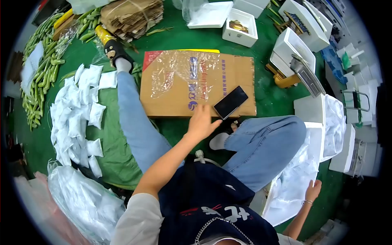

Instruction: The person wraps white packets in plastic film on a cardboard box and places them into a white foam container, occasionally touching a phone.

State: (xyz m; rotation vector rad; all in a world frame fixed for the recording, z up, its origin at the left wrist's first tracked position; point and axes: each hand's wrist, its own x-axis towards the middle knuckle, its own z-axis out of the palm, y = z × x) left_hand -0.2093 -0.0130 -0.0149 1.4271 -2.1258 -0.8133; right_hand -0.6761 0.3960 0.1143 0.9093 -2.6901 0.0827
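My left hand (201, 122) is at the front edge of a flat cardboard box (175, 102), its fingers stretched out and the thumb apart, with nothing in them. Beside the thumb, a dark smartphone (231, 102) lies slanted on the box's right part. Clear tape and printed lettering cover the top of the box. Low on the right, my right hand (313, 191) is at the rim of a white foam box (312, 163) lined with clear plastic. Its fingers are curled at that rim, though the exact grip is small in view.
White packets (77, 110) are heaped on a green sack (114, 143) at left, above a clear plastic bag (85, 200). Green vegetables (45, 81) lie at far left. Flattened brown paper (130, 18) and a foam box (241, 28) stand behind. A scale (307, 75) is at right.
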